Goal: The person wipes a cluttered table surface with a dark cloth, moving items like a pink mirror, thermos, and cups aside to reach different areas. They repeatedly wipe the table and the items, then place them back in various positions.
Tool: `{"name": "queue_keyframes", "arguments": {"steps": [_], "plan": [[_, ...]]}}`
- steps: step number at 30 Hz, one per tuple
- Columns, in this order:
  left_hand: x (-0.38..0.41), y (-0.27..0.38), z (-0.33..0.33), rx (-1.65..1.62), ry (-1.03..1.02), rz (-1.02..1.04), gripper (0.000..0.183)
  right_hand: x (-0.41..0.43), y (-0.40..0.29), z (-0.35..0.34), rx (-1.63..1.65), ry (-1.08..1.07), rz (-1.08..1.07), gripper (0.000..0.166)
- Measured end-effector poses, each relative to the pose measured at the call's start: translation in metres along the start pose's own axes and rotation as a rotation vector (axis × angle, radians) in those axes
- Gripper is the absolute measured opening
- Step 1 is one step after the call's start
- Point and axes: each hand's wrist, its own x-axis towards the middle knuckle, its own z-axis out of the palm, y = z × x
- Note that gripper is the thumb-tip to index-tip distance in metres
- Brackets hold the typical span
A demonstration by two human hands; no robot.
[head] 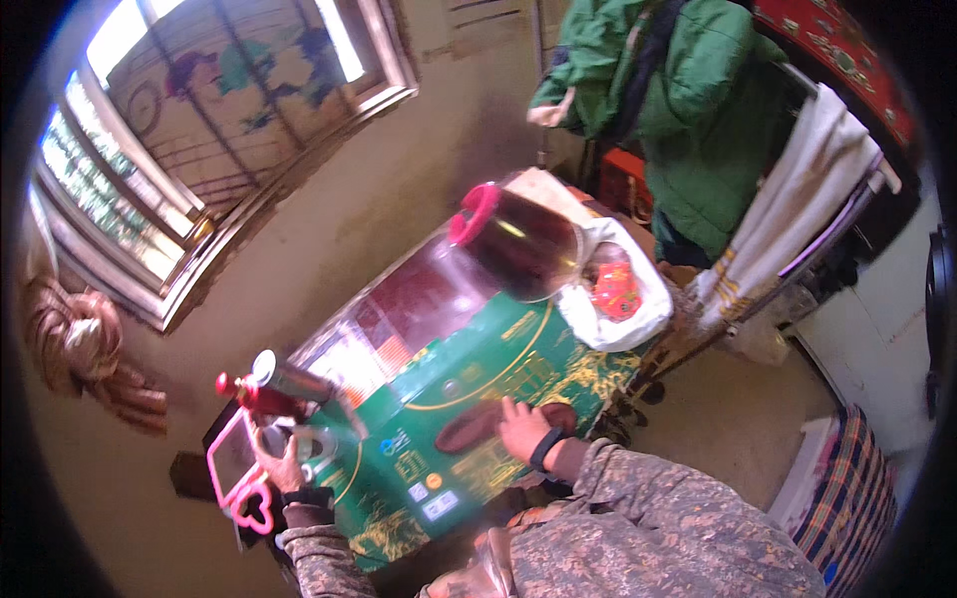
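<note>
My right hand (523, 432) lies across the middle of a long dark brown insole-shaped piece (465, 429), fingers curled over its far edge. The piece rests on a green printed cardboard sheet (419, 478) with gold patterns and writing. At the table's left end, my left hand (281, 469) is among small items, thumb and fingers apart around a greyish round object (277, 439); blur hides whether it grips this. A clear glass or plastic container (325, 446) is just right of that hand. Close on its left is a pink-framed mirror (211, 456) with a looped pink base (253, 507).
Behind my left hand stand a red bottle (262, 396) and a metallic cylinder (299, 377). A large dark transparent container with a pink rim (478, 213) and a white bag with red packets (614, 329) occupy the far right. A green jacket (703, 127) hangs beyond.
</note>
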Motion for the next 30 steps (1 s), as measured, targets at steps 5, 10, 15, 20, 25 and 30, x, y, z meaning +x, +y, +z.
{"name": "queue_keyframes", "arguments": {"steps": [5,10,15,20,25,30], "plan": [[0.018,-0.024,0.023,0.318,-0.136,0.035,0.069,-0.002,-0.001,-0.001,0.012,-0.008,-0.013,0.025],[0.017,-0.025,0.028,0.373,-0.129,-0.022,0.074,-0.004,0.016,-0.022,0.173,-0.107,-0.070,0.038],[0.013,-0.019,0.025,0.395,-0.118,-0.026,0.081,0.018,0.057,-0.066,0.570,-0.097,-0.134,0.055],[-0.009,0.044,0.012,0.295,-0.017,0.116,0.079,0.074,0.103,-0.163,0.457,0.495,-0.034,0.052],[-0.062,0.126,0.016,-0.082,-0.043,0.119,0.067,0.148,0.105,-0.215,0.156,0.484,0.077,0.059],[-0.121,0.176,0.014,-0.566,-0.340,-0.309,0.051,0.227,0.117,-0.190,-0.183,0.396,0.099,0.078]]}}
